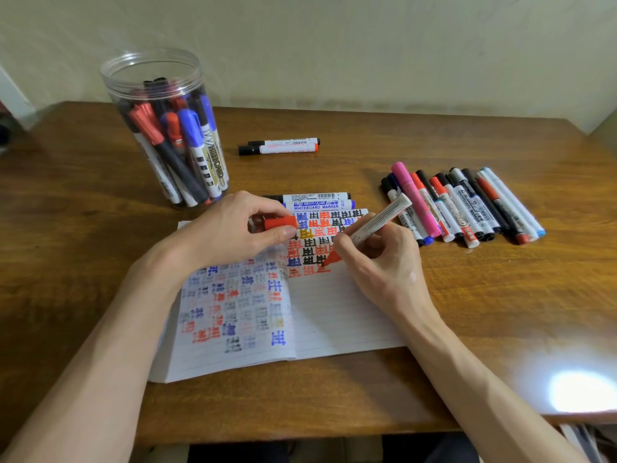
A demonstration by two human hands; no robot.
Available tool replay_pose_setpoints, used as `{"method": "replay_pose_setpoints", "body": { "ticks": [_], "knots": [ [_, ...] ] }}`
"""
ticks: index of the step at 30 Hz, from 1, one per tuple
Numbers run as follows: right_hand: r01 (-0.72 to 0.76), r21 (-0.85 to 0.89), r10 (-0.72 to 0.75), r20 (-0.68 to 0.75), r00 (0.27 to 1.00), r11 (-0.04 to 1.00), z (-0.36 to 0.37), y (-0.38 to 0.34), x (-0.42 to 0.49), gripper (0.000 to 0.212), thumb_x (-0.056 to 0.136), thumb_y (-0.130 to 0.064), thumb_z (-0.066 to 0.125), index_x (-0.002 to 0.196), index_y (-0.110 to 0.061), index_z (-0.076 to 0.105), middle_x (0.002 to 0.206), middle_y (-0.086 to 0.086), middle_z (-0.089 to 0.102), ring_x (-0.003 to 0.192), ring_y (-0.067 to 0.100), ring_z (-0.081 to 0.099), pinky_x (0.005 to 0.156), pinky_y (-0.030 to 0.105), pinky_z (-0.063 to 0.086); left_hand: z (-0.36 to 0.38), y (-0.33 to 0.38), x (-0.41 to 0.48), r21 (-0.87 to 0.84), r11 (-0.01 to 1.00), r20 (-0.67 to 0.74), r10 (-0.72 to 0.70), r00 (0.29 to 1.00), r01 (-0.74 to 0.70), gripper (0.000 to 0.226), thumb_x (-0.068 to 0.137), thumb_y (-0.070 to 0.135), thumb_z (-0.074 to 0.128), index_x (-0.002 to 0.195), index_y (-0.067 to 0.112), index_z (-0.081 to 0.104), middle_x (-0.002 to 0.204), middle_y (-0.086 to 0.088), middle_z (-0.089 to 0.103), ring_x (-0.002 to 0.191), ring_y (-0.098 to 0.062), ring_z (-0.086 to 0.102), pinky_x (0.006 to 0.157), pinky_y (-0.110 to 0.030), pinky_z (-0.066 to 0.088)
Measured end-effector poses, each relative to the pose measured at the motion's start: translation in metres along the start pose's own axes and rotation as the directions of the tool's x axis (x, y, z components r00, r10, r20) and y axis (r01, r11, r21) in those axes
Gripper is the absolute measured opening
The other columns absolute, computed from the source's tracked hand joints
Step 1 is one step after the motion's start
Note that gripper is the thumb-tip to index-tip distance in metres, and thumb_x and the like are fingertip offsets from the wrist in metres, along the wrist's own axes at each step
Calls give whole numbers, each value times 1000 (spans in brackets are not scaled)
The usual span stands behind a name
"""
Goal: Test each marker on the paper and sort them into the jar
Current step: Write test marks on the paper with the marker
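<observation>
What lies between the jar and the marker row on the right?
Head view: two pairs of capped markers lie there, a far pair and a near pair at the notebook's top edge.

A red line (322, 270) is being drawn on the white lined paper (334, 312) by a white marker (377, 219) with a red tip. A red cap (280, 222) is being held. Red, blue, black and yellow signs (309, 260) are showing there. Red, blue and black caps (188, 123) are showing in the clear jar (150, 70). A pink marker (415, 198) is lying on the brown table (100, 212).
</observation>
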State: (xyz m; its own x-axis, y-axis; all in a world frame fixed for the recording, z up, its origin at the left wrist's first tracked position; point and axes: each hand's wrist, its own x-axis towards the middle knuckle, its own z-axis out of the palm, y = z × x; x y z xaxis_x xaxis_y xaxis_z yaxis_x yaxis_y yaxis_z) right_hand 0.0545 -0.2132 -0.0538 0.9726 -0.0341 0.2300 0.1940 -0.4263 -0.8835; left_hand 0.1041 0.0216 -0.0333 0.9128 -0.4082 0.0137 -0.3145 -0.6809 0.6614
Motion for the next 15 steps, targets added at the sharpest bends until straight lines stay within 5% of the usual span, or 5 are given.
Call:
{"method": "replay_pose_setpoints", "body": {
  "ticks": [10,15],
  "knots": [
    [13,-33,-11,65,998,999,0,-2,-2,14,91,-15,75,79,-20,69,71,-16,71,66,-4,70,55,11,49,0,0,0,18,1000,10,-11,1000,11,28,94,44,68,121,36,72,109,26,70,101,10,65,84,-25,60],
    [-14,-20,14,-20,1000,1000,0,-2,-1,16,91,-15,73,77,-8,70,66,-6,72,58,1,65,51,18,48,-1,2,0,12,1000,16,-16,1000,16,26,94,43,68,119,36,72,109,25,72,101,8,67,86,-28,60]
  ]
}}
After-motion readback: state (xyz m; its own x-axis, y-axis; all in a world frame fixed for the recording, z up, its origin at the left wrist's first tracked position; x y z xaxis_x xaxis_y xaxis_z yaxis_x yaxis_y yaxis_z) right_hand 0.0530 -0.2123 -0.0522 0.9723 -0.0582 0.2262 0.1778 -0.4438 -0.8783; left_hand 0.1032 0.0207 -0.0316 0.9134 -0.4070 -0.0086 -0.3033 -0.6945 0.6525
